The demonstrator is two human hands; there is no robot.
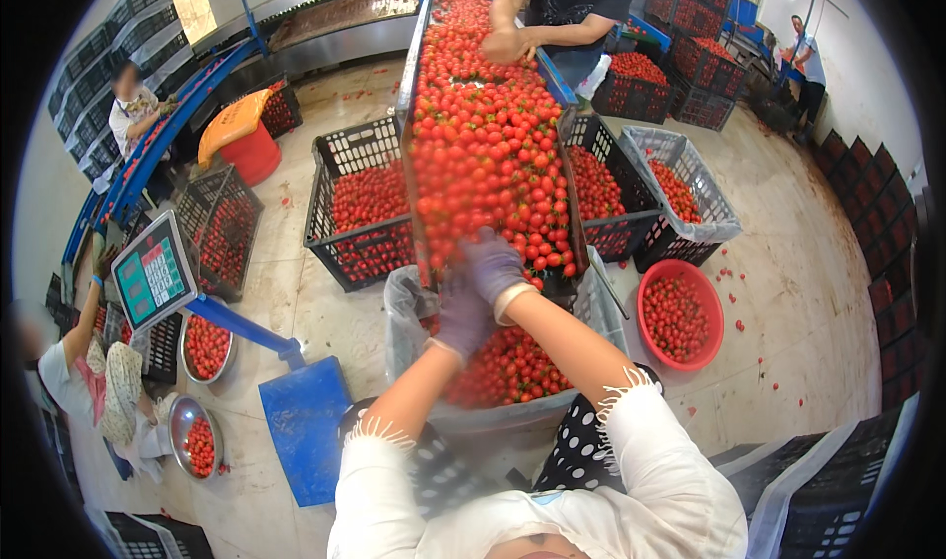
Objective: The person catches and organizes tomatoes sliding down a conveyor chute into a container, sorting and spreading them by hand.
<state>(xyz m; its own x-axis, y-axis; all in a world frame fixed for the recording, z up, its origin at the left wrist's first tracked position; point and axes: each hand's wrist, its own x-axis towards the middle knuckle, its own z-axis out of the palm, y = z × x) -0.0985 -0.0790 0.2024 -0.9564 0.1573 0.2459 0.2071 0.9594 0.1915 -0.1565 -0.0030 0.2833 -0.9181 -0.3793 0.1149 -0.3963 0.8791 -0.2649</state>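
Note:
Small red tomatoes (484,152) cover a sloping metal chute (405,100) in front of me. Both my hands wear purple gloves at its lower end. My right hand (494,265) touches the lowest tomatoes, its fingers partly hidden among them. My left hand (462,311) lies beside and just below it, blurred, over the crate's mouth; its fingers are hard to make out. Beneath the chute end stands a crate lined with clear plastic (510,415), holding many tomatoes (517,367). A thin rod (610,285) sticks out at the chute's right side.
Black crates of tomatoes (362,230) (621,226) flank the chute, with a lined crate (709,226) and a red basin (720,322) at right. A blue platform scale (307,433) stands at left. A co-worker's hands (510,45) are over the upper chute; other people work farther off.

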